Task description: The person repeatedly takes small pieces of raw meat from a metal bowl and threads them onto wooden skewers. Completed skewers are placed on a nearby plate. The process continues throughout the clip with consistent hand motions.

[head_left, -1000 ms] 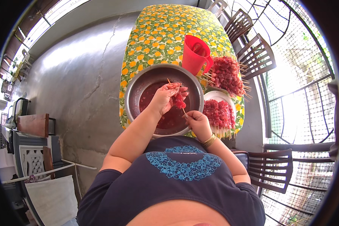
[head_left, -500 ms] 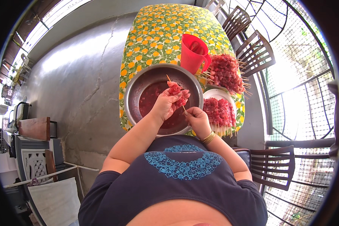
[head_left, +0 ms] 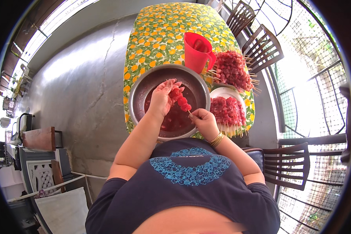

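Over a wide metal basin [head_left: 134,91] that holds dark red liquid with meat bits, a skewer of raw red meat [head_left: 182,102] slants between my hands. My left hand [head_left: 162,98] is closed round the meat at its upper end, and the fingers cover the tip there. The bare lower end of the stick is pinched by my right hand [head_left: 204,121], near the basin's right rim. A white plate [head_left: 227,92] right of the basin carries a row of finished meat skewers [head_left: 227,111]. Behind it lies a taller pile of skewered meat [head_left: 233,71], its sticks pointing both ways.
A red plastic pitcher [head_left: 197,54] stands just behind the basin, with something reddish inside. The table [head_left: 163,35] has a yellow and green fruit-patterned cloth. Dark slatted chairs [head_left: 263,46] line its right side, and another chair [head_left: 286,165] is close to my right elbow.
My left hand has moved up and slightly left along the stick, uncovering the threaded meat. The stick's pointed end, visible before, is now hidden. My right hand keeps its pinch nearly in place.
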A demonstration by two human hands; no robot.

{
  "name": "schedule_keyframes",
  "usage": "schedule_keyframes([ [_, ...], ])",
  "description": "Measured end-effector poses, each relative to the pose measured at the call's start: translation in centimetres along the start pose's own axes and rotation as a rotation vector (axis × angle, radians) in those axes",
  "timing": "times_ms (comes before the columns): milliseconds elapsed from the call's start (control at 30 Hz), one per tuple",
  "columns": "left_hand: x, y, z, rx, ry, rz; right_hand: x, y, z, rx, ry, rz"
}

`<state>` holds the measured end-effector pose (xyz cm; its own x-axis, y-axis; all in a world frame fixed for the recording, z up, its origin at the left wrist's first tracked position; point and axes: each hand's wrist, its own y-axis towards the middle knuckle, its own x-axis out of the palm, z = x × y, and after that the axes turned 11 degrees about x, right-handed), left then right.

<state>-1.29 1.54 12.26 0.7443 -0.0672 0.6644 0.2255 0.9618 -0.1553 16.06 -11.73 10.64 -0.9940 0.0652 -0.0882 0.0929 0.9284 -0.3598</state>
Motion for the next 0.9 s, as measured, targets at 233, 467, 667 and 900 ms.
schedule_keyframes([
  [233,0.9,-0.9,-1.0,-0.045,0.066,0.080,0.0,-0.4,0.1,-0.013,-0.116,0.065],
  [467,1.4,-1.3,-2.0,-0.033,0.084,0.085,0.0,-0.7,0.5,0.001,-0.069,0.066],
  [667,2.0,-1.3,-1.2,-0.079,0.046,0.048,-0.7,-0.4,0.7,-0.038,-0.110,0.077],
  [900,2.1,-1.0,-2.3,-0.049,0.145,0.063,-1.0,-0.7,0.9,-0.048,-0.056,0.102],
])
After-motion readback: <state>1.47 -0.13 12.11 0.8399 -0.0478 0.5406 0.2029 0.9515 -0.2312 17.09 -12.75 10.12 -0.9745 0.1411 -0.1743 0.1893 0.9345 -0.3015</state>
